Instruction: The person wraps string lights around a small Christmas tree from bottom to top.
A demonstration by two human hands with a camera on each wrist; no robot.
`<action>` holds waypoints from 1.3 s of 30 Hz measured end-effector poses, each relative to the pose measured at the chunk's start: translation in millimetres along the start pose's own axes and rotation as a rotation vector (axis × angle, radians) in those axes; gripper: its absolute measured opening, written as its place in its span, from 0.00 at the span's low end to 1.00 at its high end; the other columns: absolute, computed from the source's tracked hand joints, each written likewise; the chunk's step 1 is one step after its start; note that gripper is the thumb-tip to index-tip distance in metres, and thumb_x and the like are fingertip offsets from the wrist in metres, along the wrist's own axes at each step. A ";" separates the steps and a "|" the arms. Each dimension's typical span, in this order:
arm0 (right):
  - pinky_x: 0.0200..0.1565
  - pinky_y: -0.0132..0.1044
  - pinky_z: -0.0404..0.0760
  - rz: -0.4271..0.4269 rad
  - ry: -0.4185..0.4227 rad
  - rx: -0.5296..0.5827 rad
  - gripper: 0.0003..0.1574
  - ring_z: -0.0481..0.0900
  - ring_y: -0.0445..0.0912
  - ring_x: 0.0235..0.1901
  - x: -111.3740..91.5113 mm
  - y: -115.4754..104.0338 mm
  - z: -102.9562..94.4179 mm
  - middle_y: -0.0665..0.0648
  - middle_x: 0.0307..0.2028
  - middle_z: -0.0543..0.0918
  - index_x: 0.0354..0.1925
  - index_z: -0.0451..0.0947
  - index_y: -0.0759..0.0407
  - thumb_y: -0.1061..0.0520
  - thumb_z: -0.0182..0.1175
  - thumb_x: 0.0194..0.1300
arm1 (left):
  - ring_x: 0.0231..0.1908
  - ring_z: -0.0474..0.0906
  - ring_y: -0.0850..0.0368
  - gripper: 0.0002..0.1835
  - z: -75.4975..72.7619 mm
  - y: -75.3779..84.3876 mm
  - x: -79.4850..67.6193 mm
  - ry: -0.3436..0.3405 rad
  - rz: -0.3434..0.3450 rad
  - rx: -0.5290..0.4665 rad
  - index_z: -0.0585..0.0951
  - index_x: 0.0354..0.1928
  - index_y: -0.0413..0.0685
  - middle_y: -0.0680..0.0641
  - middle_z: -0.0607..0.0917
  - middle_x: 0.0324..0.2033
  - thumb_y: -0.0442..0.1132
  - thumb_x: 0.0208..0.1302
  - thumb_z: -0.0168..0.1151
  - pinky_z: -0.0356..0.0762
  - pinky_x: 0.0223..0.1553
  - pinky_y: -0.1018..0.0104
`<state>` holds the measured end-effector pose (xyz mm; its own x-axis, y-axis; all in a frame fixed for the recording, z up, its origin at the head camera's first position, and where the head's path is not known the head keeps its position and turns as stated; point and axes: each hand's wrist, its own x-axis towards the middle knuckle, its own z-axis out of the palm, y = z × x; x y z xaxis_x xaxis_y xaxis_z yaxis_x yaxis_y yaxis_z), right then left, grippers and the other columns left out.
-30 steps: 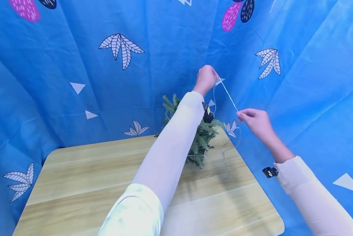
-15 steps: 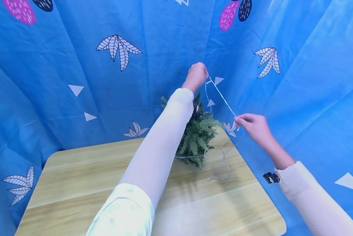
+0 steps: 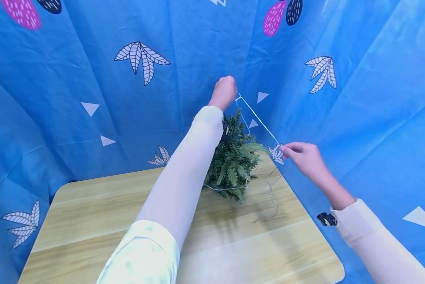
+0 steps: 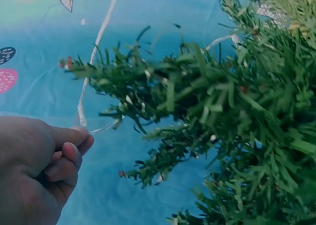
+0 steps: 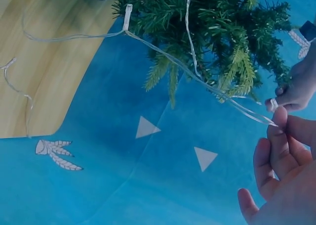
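**Fairy-light string (image 3: 258, 119) held between two pinches beside an artificial fir (image 3: 235, 157)**

In the head view, the left hand (image 3: 224, 92) was above the fir, its fingertips turned away, so their hold could not be read there. The right hand (image 3: 301, 157), lower and to the right, had thumb and forefinger pressed together on the string. A nearly straight length ran between the two sets of fingers. The fir stood below the left fingers, over a wood-grain table (image 3: 269, 256), one strand crossing its lower front; another strand dangled below the right fingers. The left sleeve (image 3: 177, 173) hid part of the fir, so the strand's path there could not be told.

In the left wrist view, the left thumb and forefinger pinched the string with no gap, just beside a small white bulb (image 4: 82, 116); the other fingers were curled in. Needles lay near these fingertips and could snag the string if it were drawn sideways. They also masked its course.

In the right wrist view, strands met at the right fingertips' pinch, the remaining fingers loosely bent. A hard pull might drag the lower strand loose or tip the fir. The left hand was cut off at the edge.
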<state>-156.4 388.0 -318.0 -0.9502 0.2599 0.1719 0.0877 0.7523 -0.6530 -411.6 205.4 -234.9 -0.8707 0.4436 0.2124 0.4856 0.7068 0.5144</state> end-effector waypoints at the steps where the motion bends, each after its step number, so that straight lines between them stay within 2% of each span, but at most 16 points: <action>1: 0.22 0.38 0.65 -0.012 0.008 0.000 0.26 0.68 0.48 0.28 -0.3 -0.3 0.4 0.57 0.35 0.87 0.48 0.86 0.58 0.39 0.57 0.74 | 0.20 0.55 0.57 0.22 0.1 -1.0 -0.8 -0.003 -0.005 -0.001 0.60 0.21 0.50 0.51 0.58 0.18 0.37 0.80 0.39 0.60 0.26 0.66; 7: 0.17 0.37 0.63 -0.079 0.095 0.021 0.23 0.65 0.45 0.20 3.0 -3.0 2.2 0.58 0.33 0.87 0.45 0.87 0.58 0.41 0.58 0.74 | 0.20 0.53 0.57 0.21 0.6 -2.2 -6.6 -0.044 -0.029 -0.004 0.59 0.21 0.50 0.51 0.57 0.18 0.36 0.80 0.39 0.59 0.26 0.65; 12: 0.18 0.36 0.64 -0.116 0.141 0.023 0.24 0.66 0.46 0.23 10.7 -6.5 1.2 0.59 0.33 0.86 0.44 0.87 0.59 0.42 0.58 0.74 | 0.24 0.56 0.56 0.19 0.8 -3.0 -12.9 -0.080 -0.032 0.036 0.61 0.24 0.49 0.50 0.58 0.21 0.34 0.80 0.41 0.61 0.29 0.65; 14: 0.19 0.36 0.64 -0.128 0.156 0.017 0.23 0.67 0.47 0.26 14.0 -8.0 0.6 0.59 0.33 0.86 0.44 0.87 0.60 0.43 0.58 0.74 | 0.27 0.61 0.56 0.16 0.0 -4.4 -15.6 -0.099 -0.035 0.055 0.69 0.29 0.47 0.49 0.63 0.25 0.33 0.80 0.40 0.63 0.32 0.64; 16: 0.20 0.36 0.65 -0.139 0.167 0.010 0.23 0.68 0.48 0.28 17.2 -10.1 0.2 0.59 0.33 0.86 0.44 0.87 0.60 0.43 0.58 0.74 | 0.32 0.65 0.55 0.14 -1.4 -5.8 -17.9 -0.126 -0.043 0.069 0.77 0.41 0.45 0.47 0.72 0.32 0.32 0.80 0.39 0.66 0.36 0.64; 18: 0.21 0.36 0.66 -0.148 0.177 -0.010 0.22 0.68 0.49 0.28 21.0 -12.4 0.0 0.60 0.33 0.86 0.42 0.87 0.59 0.44 0.58 0.74 | 0.36 0.67 0.54 0.16 -2.4 -7.8 -19.2 -0.153 -0.050 0.075 0.78 0.53 0.45 0.46 0.76 0.39 0.31 0.80 0.38 0.67 0.38 0.63; 20: 0.23 0.37 0.67 -0.159 0.185 -0.030 0.21 0.68 0.49 0.29 25.2 -14.1 0.0 0.60 0.32 0.85 0.41 0.87 0.59 0.44 0.57 0.75 | 0.37 0.67 0.55 0.17 -3.9 -7.7 -20.6 -0.176 -0.053 0.081 0.77 0.55 0.47 0.46 0.77 0.41 0.31 0.80 0.38 0.67 0.39 0.63; 21: 0.23 0.38 0.67 -0.166 0.188 -0.041 0.21 0.69 0.49 0.29 27.4 -14.7 -0.1 0.61 0.32 0.86 0.41 0.87 0.59 0.44 0.57 0.75 | 0.35 0.66 0.55 0.15 -4.0 -6.8 -21.0 -0.179 -0.043 0.084 0.78 0.51 0.47 0.47 0.76 0.39 0.31 0.80 0.38 0.67 0.38 0.64; 25: 0.27 0.41 0.67 -0.170 0.192 -0.070 0.21 0.69 0.50 0.29 35.1 -16.2 -0.6 0.61 0.32 0.86 0.42 0.87 0.59 0.45 0.57 0.75 | 0.23 0.56 0.57 0.17 -2.1 5.2 -23.7 -0.173 0.054 0.092 0.66 0.26 0.50 0.51 0.61 0.22 0.35 0.80 0.43 0.62 0.28 0.66; 28: 0.26 0.41 0.66 -0.154 0.187 -0.078 0.20 0.70 0.50 0.25 38.9 -16.9 -0.9 0.60 0.32 0.86 0.43 0.86 0.59 0.45 0.56 0.76 | 0.22 0.52 0.57 0.22 1.8 21.0 -28.3 -0.179 0.157 0.078 0.59 0.22 0.50 0.51 0.56 0.21 0.38 0.78 0.51 0.59 0.27 0.68; 29: 0.25 0.40 0.66 -0.151 0.188 -0.079 0.20 0.70 0.49 0.22 40.1 -17.0 -0.8 0.59 0.32 0.86 0.43 0.86 0.59 0.46 0.57 0.76 | 0.22 0.58 0.59 0.21 3.3 26.8 -30.6 -0.189 0.187 0.069 0.64 0.22 0.48 0.52 0.62 0.21 0.39 0.76 0.54 0.63 0.29 0.70; 30: 0.23 0.39 0.66 -0.146 0.189 -0.076 0.20 0.69 0.48 0.20 41.3 -17.1 -0.8 0.59 0.32 0.86 0.42 0.86 0.59 0.46 0.57 0.76 | 0.26 0.65 0.60 0.17 4.7 32.7 -33.1 -0.207 0.214 0.062 0.71 0.24 0.47 0.52 0.70 0.24 0.39 0.75 0.57 0.67 0.32 0.71; 32: 0.20 0.38 0.64 -0.142 0.197 -0.069 0.19 0.68 0.46 0.17 43.8 -17.4 -0.5 0.59 0.30 0.86 0.41 0.86 0.58 0.46 0.57 0.75 | 0.38 0.77 0.60 0.06 7.9 43.5 -38.2 -0.263 0.275 0.052 0.84 0.38 0.48 0.50 0.83 0.39 0.40 0.73 0.61 0.74 0.43 0.72; 33: 0.16 0.38 0.64 -0.143 0.204 -0.066 0.19 0.67 0.46 0.16 45.1 -17.6 -0.3 0.58 0.30 0.86 0.40 0.87 0.57 0.46 0.57 0.75 | 0.46 0.79 0.59 0.07 9.9 48.1 -40.2 -0.295 0.306 0.048 0.86 0.47 0.49 0.49 0.84 0.47 0.40 0.72 0.62 0.76 0.48 0.72; 35: 0.16 0.38 0.63 -0.147 0.214 -0.064 0.20 0.67 0.45 0.15 47.2 -18.8 -0.5 0.58 0.28 0.85 0.38 0.86 0.57 0.45 0.57 0.75 | 0.56 0.78 0.58 0.19 12.8 55.9 -44.5 -0.364 0.356 0.035 0.81 0.62 0.51 0.50 0.81 0.60 0.40 0.71 0.63 0.76 0.56 0.70; 39: 0.29 0.41 0.66 -0.159 0.224 -0.070 0.24 0.68 0.48 0.18 51.0 -23.1 -0.6 0.58 0.29 0.85 0.37 0.86 0.57 0.42 0.55 0.76 | 0.48 0.80 0.59 0.21 18.5 62.6 -48.9 -0.447 0.426 0.008 0.80 0.63 0.50 0.48 0.86 0.51 0.38 0.70 0.64 0.77 0.52 0.71</action>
<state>-206.6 384.3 -293.7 -0.8648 0.2563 0.4318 -0.0296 0.8324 -0.5534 -337.1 238.2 -228.4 -0.4839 0.8747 0.0285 0.7856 0.4197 0.4546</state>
